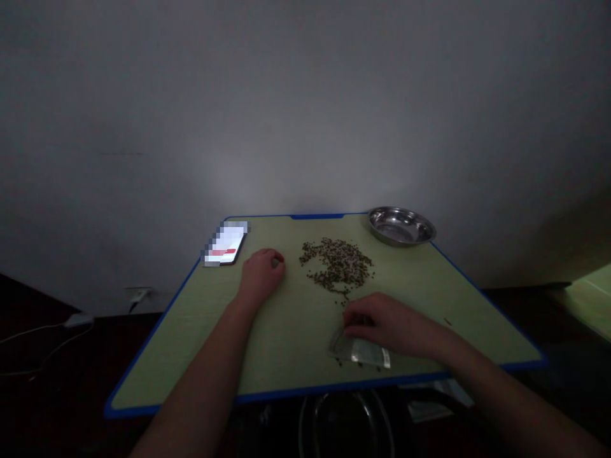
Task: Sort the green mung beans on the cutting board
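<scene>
Many small dark brown beans or seeds [344, 264] lie in a loose pile on the pale yellow-green table top [286, 350]. My left hand [262, 273] rests on the table left of the pile, fingers curled in, and no object shows in it. Below the pile, my right hand [384, 321] is bent over a clear plastic bag [365, 351] that lies flat. Its thumb and fingers are drawn together near a few stray seeds. Whatever may be between those fingertips is hidden.
A shiny steel bowl [401, 226] sits at the table's back right corner. At the left edge lies a phone [226, 245] with a lit screen. Blue edging [305, 389] runs around the table, and a grey wall [305, 114] rises behind it.
</scene>
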`<state>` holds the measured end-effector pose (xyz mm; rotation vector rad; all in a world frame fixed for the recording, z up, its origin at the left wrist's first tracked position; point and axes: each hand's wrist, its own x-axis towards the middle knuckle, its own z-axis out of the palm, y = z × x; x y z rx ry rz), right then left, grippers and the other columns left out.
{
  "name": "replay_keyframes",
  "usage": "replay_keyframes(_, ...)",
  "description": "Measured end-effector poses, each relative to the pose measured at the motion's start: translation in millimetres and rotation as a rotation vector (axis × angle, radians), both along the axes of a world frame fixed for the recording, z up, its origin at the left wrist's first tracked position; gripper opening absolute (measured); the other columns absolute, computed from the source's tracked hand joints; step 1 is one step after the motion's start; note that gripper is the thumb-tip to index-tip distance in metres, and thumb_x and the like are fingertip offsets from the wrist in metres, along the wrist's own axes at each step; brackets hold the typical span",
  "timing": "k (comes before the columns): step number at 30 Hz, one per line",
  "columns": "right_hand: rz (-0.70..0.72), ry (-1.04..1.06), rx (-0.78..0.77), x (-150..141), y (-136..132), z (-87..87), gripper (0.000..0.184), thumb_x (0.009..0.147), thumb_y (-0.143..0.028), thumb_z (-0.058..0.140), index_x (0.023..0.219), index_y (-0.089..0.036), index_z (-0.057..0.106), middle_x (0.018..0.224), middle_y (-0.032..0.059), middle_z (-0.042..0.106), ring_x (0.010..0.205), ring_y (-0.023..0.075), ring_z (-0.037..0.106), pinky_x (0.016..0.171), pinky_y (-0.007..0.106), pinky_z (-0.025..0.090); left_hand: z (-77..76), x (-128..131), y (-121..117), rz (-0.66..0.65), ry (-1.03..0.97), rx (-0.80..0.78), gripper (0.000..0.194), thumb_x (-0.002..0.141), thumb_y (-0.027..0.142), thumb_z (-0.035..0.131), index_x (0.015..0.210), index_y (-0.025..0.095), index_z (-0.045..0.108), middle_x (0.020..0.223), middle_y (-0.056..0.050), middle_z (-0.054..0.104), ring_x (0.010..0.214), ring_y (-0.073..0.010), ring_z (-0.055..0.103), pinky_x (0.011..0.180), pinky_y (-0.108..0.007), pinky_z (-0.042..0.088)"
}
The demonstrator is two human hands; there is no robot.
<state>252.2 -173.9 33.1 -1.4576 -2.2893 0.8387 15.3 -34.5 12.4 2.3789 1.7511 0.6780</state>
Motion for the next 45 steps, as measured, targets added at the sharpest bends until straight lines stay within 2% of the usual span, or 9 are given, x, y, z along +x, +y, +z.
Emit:
replay_keyframes(19, 0.143, 0.022, -0.066, -8, -2, -3.2, 0.012, 0.083, -0.028, 0.062, 0.089, -0.023, 0.072, 0.082, -0.0001, 0.073, 0.071, 0.0140, 0.063, 0.065, 0.024, 0.043, -0.1, 0, 0, -0.001, -0.012, -0.018, 0.025, 0.076, 0.024, 0.046, 0.089, 0.019, 0.067, 0.106, -0.008, 0.066, 0.103, -0.0235, 0.058, 0.093, -0.037, 0.043)
replay_keyframes(32, 0.177, 0.017, -0.094, -13, -9, 10.8, 0.011, 0.083, -0.027, 0.062, 0.086, -0.023, 0.072, 0.080, 0.0006, 0.071, 0.071, 0.0139, 0.061, 0.064, 0.022, 0.042, 0.7, 0, 0, -0.006, 0.008, -0.010, 0.024, 0.076, 0.023, 0.046, 0.088, 0.019, 0.067, 0.105, -0.007, 0.067, 0.103, -0.0234, 0.058, 0.092, -0.037, 0.044)
replay_keyframes(37, 0.085, 0.037, -0.107, 0, -8, 12.5, 0.013, 0.083, -0.028, 0.060, 0.084, -0.021, 0.071, 0.075, -0.0008, 0.069, 0.068, 0.0137, 0.059, 0.061, 0.023, 0.041, 1.3, 0, -1, 0.009, 0.013, -0.012, 0.024, 0.077, 0.023, 0.046, 0.088, 0.020, 0.066, 0.104, -0.007, 0.067, 0.103, -0.0227, 0.058, 0.092, -0.036, 0.044)
replay_keyframes(40, -0.067, 0.014, -0.044, 23, -3, 11.3, 0.012, 0.083, -0.028, 0.060, 0.080, -0.020, 0.069, 0.072, -0.0008, 0.066, 0.067, 0.0143, 0.057, 0.062, 0.025, 0.041, 0.5, 0, -1, 0.005, 0.008, -0.011, 0.024, 0.077, 0.023, 0.046, 0.088, 0.019, 0.066, 0.104, -0.007, 0.067, 0.103, -0.0225, 0.058, 0.092, -0.035, 0.043)
replay_keyframes(45, -0.168, 0.010, -0.052, 57, -2, 5.4, 0.017, 0.086, -0.031, 0.056, 0.079, -0.020, 0.067, 0.073, 0.0004, 0.065, 0.067, 0.0154, 0.056, 0.060, 0.026, 0.041, -1.3, 0, 0, 0.005, 0.012, -0.013, 0.023, 0.077, 0.024, 0.046, 0.088, 0.020, 0.066, 0.103, -0.007, 0.067, 0.102, -0.0226, 0.058, 0.092, -0.036, 0.043)
